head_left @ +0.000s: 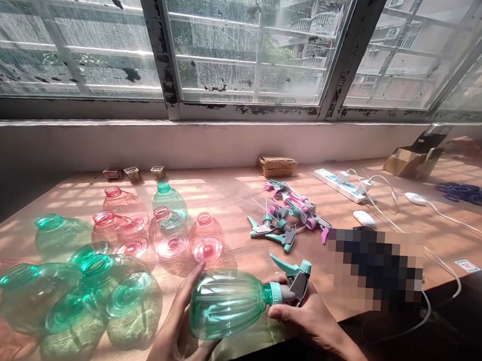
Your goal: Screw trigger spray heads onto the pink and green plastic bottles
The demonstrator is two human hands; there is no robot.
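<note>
A clear green spray bottle (229, 302) lies on its side between my hands, above the front edge of the table. My left hand (183, 329) is wrapped round the bottle's body near its base. At the neck, my right hand (304, 318) grips the grey and teal trigger sprayer (298, 285), its thumb by the teal collar; some fingers are hidden behind it. Left of my hands stand and lie several open green bottles (130, 299) and pink bottles (207, 238). Beyond my right hand is a loose pile of trigger sprayers (283, 216) in teal, pink and grey.
A brown paper packet (277, 166) and small boxes (132, 174) sit by the wall. To the right are a white power strip (338, 185) with cables, a white mouse-like object (364, 218), a blurred-out dark patch (378, 265) and a cardboard box (405, 160). Another person's hand (467, 146) shows at far right.
</note>
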